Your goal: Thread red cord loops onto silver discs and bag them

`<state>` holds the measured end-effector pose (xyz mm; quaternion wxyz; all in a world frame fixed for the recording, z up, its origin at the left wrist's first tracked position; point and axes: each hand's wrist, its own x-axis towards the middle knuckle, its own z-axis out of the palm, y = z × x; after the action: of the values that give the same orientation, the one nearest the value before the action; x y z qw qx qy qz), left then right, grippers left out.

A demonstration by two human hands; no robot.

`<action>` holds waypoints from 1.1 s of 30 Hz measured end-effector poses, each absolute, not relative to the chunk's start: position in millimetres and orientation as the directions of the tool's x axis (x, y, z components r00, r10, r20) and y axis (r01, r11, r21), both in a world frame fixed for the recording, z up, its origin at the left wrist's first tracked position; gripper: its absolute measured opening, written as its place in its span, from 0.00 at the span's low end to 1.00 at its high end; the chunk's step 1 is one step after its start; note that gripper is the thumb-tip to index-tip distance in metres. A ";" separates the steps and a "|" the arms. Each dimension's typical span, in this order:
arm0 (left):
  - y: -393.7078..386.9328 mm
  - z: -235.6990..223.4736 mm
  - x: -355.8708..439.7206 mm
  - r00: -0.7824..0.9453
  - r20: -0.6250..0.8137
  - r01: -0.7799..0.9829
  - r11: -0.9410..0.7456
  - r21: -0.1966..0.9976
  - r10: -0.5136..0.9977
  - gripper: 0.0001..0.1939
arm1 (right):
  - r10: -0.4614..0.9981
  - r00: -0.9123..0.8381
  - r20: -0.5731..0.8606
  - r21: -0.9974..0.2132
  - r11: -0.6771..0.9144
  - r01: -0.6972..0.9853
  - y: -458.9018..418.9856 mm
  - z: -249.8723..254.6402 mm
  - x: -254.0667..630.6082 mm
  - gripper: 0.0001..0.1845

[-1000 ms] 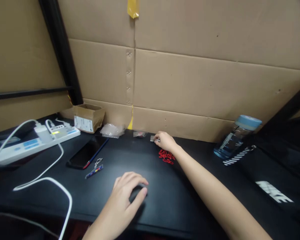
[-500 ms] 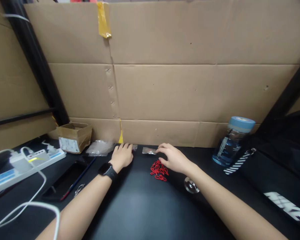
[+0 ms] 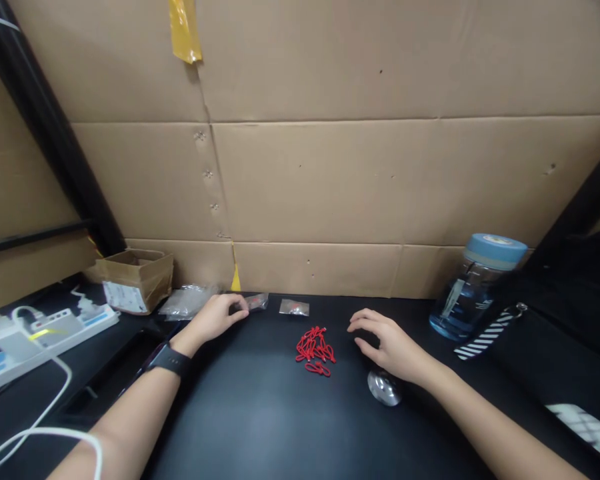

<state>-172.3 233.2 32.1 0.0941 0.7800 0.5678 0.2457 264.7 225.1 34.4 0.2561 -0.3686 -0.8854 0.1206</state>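
My left hand (image 3: 214, 319), a black watch on its wrist, reaches across the black table (image 3: 260, 413) with its fingertips on a small clear plastic bag (image 3: 257, 303) near the cardboard wall; the fingers are curled round the bag's edge. A second small bag (image 3: 294, 307) lies just to the right of it. A pile of small red loops (image 3: 315, 349) sits in the middle. My right hand (image 3: 387, 343) hovers right of the pile, fingers apart and empty, above a round shiny silver object (image 3: 384, 389).
A blue-lidded water bottle (image 3: 473, 288) stands at the right beside a striped strap (image 3: 487, 333). At the left are a small cardboard box (image 3: 133, 279), crumpled plastic bags (image 3: 185, 301), a white power strip (image 3: 40, 333) with cables, and a dark phone (image 3: 107, 377).
My right hand has let go of the second small bag and drawn back to the right of the red loops. My left hand has slid slightly left along the wall, staying by the first bag.
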 end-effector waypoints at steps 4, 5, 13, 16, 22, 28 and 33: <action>228.8 36.5 -165.1 0.207 0.280 0.820 -0.323 0.473 0.937 0.14 | 0.714 -0.605 0.353 -0.406 0.700 0.588 220.8 35.1 262.1 0.10; 228.4 36.4 -161.7 0.184 0.290 0.812 -0.312 0.493 0.939 0.15 | 0.712 -0.605 0.356 -0.406 0.701 0.586 220.1 35.4 261.8 0.10; 239.3 12.5 -144.2 -0.001 0.392 0.859 -0.200 0.471 0.920 0.07 | 0.710 -0.615 0.343 -0.431 0.700 0.569 218.9 35.5 260.3 0.10; 242.5 6.9 -144.5 -0.042 0.437 0.908 -0.148 0.391 0.898 0.14 | 0.713 -0.619 0.329 -0.448 0.695 0.563 218.2 34.5 260.9 0.09; 234.5 16.8 -142.7 0.232 0.481 0.931 -0.336 0.141 0.845 0.17 | 0.734 -0.607 0.304 -0.474 0.669 0.572 217.1 35.4 260.8 0.09; 222.2 27.1 -136.7 0.334 0.319 0.921 -0.379 0.091 0.887 0.26 | 0.735 -0.603 0.309 -0.479 0.668 0.569 216.3 39.7 260.5 0.10; 218.0 27.6 -129.5 0.232 0.274 0.963 -0.261 0.072 0.933 0.23 | 0.742 -0.592 0.314 -0.486 0.662 0.571 215.5 41.2 262.7 0.10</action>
<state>-129.5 218.0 27.6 -0.0558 0.7828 0.6055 0.1319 262.7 215.5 41.2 0.2519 -0.3747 -0.8760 0.1695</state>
